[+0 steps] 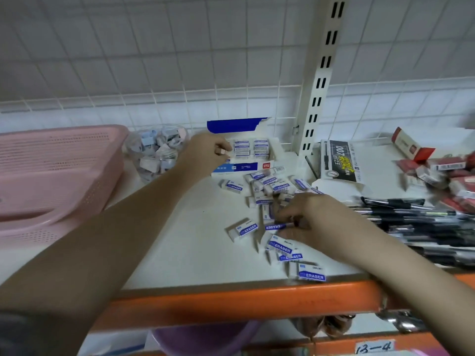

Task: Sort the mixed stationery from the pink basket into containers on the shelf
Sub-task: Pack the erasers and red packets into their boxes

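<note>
Several white erasers with blue sleeves lie scattered on the white shelf (195, 242). My right hand (308, 222) rests among them and pinches one eraser (276, 226) with its fingertips. My left hand (205, 150) is stretched out to the blue and white eraser box (246, 167) at the back, with curled fingers holding an eraser (221, 151) at the box's left side. Rows of erasers stand in the box. The pink basket (51, 176) stands at the left of the shelf.
A clear jar (156, 152) of binder clips stands between basket and box. A pen box (339, 160) and a heap of black pens (424, 222) lie to the right, red packs (449, 176) beyond. The shelf's orange front edge (244, 301) runs below; a slotted upright post (321, 80) rises behind.
</note>
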A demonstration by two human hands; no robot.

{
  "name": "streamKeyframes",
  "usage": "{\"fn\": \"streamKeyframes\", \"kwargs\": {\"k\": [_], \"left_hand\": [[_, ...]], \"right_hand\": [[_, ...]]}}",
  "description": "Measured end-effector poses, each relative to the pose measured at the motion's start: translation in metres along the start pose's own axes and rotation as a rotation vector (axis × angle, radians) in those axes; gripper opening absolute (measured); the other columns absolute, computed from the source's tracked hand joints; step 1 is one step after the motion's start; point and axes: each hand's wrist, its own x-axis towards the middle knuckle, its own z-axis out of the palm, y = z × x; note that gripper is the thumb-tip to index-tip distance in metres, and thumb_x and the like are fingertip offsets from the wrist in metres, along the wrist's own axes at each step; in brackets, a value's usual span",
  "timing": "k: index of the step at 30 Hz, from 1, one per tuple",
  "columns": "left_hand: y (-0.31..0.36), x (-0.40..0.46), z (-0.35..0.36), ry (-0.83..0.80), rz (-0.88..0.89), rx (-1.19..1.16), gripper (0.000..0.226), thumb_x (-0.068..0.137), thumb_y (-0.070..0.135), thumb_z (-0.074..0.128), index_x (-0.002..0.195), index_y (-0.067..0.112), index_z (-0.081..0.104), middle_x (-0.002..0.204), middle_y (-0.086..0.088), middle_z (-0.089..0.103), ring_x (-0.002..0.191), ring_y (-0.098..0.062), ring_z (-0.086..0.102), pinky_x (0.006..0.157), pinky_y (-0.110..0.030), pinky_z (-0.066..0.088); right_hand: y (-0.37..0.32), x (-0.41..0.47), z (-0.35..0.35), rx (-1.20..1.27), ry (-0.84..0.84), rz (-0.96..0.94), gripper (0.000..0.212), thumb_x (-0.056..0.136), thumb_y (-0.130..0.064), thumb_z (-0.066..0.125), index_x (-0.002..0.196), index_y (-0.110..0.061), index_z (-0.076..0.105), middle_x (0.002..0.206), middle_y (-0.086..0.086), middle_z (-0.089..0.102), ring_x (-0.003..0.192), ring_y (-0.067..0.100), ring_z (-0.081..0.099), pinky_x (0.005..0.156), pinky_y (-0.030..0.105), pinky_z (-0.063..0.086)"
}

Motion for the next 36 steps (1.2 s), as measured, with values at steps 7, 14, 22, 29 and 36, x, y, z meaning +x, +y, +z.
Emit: {"fn": "streamKeyframes", "kwargs": {"k": [7, 14, 22, 29, 36], "left_hand": [[-0.004, 0.014, 0.0, -0.123, -0.009, 0.111, 0.026, 0.077, -0.004, 0.07, 0.1, 0.008, 0.071, 0.097, -0.005, 0.067, 0.081, -0.012, 0.058, 0.074, -0.027, 0.052], [-0.002, 0.02, 0.003, -0.154, -0.019, 0.241, 0.024, 0.076, 0.0, 0.073, 0.098, 0.01, 0.071, 0.102, -0.008, 0.066, 0.084, -0.021, 0.065, 0.077, -0.037, 0.056], [0.033, -0.03, -0.005, -0.041, 0.13, 0.197, 0.025, 0.092, 0.012, 0.051, 0.109, 0.015, 0.07, 0.106, -0.001, 0.069, 0.093, -0.017, 0.063, 0.083, -0.032, 0.051], [0.036, -0.061, 0.001, -0.316, 0.116, 0.325, 0.035, 0.097, 0.031, 0.049, 0.13, 0.025, 0.056, 0.124, -0.001, 0.06, 0.108, -0.022, 0.058, 0.086, -0.032, 0.047], [0.035, -0.069, -0.01, -0.342, 0.001, 0.287, 0.034, 0.092, 0.031, 0.058, 0.122, 0.016, 0.061, 0.12, -0.004, 0.06, 0.105, -0.02, 0.056, 0.076, -0.024, 0.037]], "right_hand": [[-0.002, -0.007, 0.004, 0.043, 0.052, 0.015, 0.025, 0.088, -0.03, 0.063, 0.113, -0.025, 0.067, 0.099, -0.001, 0.061, 0.079, 0.008, 0.047, 0.069, 0.017, 0.032], [0.006, -0.015, 0.002, 0.317, 0.293, 0.107, 0.015, 0.084, -0.017, 0.068, 0.083, -0.025, 0.056, 0.077, -0.012, 0.057, 0.07, 0.009, 0.056, 0.064, 0.015, 0.039], [0.013, -0.014, -0.006, 0.555, 0.402, 0.056, 0.035, 0.08, -0.008, 0.071, 0.095, -0.037, 0.061, 0.073, -0.008, 0.058, 0.07, 0.009, 0.056, 0.068, 0.011, 0.043], [0.012, -0.009, -0.011, 0.754, 0.38, 0.046, 0.022, 0.077, -0.007, 0.074, 0.08, -0.026, 0.062, 0.089, -0.004, 0.07, 0.066, 0.024, 0.067, 0.066, 0.039, 0.054], [0.014, 0.006, -0.015, 0.777, 0.359, 0.068, 0.013, 0.078, -0.013, 0.073, 0.08, -0.019, 0.062, 0.077, 0.024, 0.064, 0.04, 0.007, 0.044, 0.041, 0.013, 0.033]]}}
